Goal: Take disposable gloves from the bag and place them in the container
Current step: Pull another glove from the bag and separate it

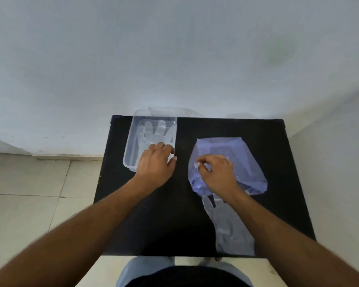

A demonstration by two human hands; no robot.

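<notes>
- The left hand (156, 162) lay palm down over the near right corner of the clear plastic container (131, 150), fingers curled loosely over the glove (153, 131) already lying flat inside; whether it pinched that glove or only pressed it down could not be told.
- The right hand (217, 172) rested on the pale blue plastic bag (245, 162), thumb and forefinger drawn close together in a pinch just above the film. Whether they had caught the bag or a glove through it was unclear.
- Another transparent glove (232, 230) trailed out of the bag's near mouth towards the table's front edge, partly under the right forearm.
- Judged from this, the step in hand was settling one glove in the container while reaching for the next.
- To do it well, the left hand would best flatten the glove fully inside the walls so no fingers hung over the rim, then let go cleanly, since such thin film tends to cling.
- The right hand should pinch only one layer; gloves this thin likely stick together and to the bag.
- Holding the bag down while drawing a glove out should keep it from sliding.
- The black table (226, 129) was matt and dark, so the clear items showed faintly against it.
- A clear lid (166, 110), apparently the container's, sat at the far edge behind the container.
- Behind stood a plain whitish wall (174, 48); pale floor tiles (29, 193) lay to the left.
</notes>
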